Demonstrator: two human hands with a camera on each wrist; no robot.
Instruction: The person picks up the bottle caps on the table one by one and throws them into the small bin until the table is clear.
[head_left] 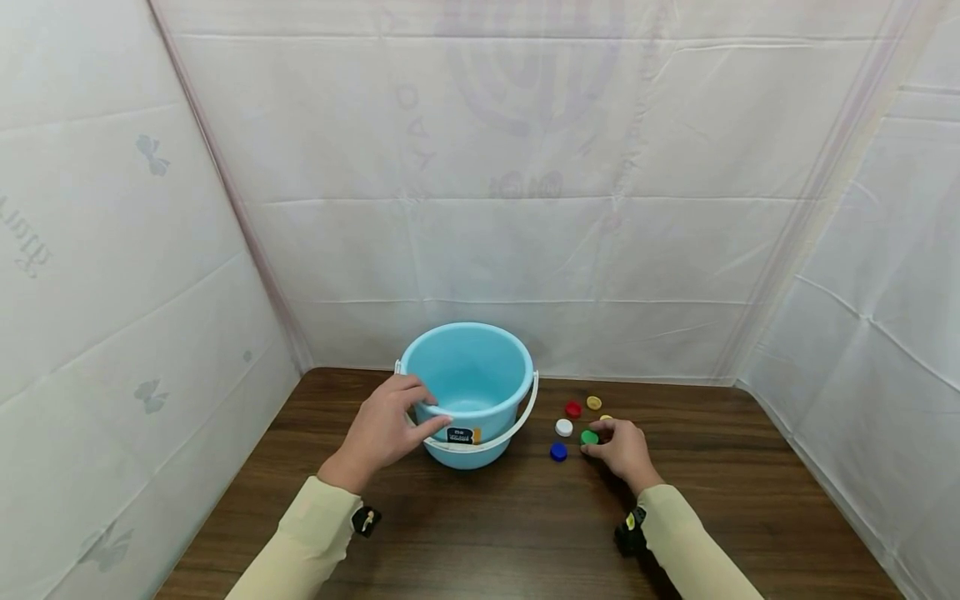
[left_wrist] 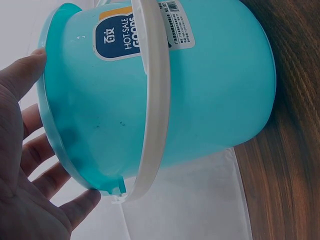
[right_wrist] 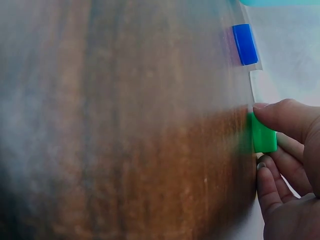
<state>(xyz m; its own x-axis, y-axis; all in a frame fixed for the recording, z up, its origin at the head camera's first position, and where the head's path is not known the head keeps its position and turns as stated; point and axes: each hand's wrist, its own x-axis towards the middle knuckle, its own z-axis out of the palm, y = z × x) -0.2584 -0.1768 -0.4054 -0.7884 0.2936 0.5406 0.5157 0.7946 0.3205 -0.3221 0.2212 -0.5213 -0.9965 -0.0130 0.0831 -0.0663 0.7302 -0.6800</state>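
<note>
A light blue bucket (head_left: 442, 457) with a white handle stands upright on the table. My left hand (head_left: 384, 423) holds its near-left rim. In the left wrist view, the thumb and fingertips touch the bucket's rim (left_wrist: 48, 107). To the right of the bucket, my right hand (head_left: 624, 451) has its thumb and fingers around a green bottle cap (head_left: 589, 437), which still stands at table level. Beside it lie a white cap (head_left: 564, 427) and a blue cap (head_left: 558, 452). A red cap (head_left: 573, 409) and a yellow cap (head_left: 594, 402) lie farther back. Another yellow cap (head_left: 606, 417) is partly hidden by the right hand.
The dark wooden table (head_left: 510, 533) meets white sheeting (head_left: 480, 233) at the back and on both sides. The bucket's white handle (head_left: 525, 414) hangs down across its front. Dark wrist cameras sit at both sleeves.
</note>
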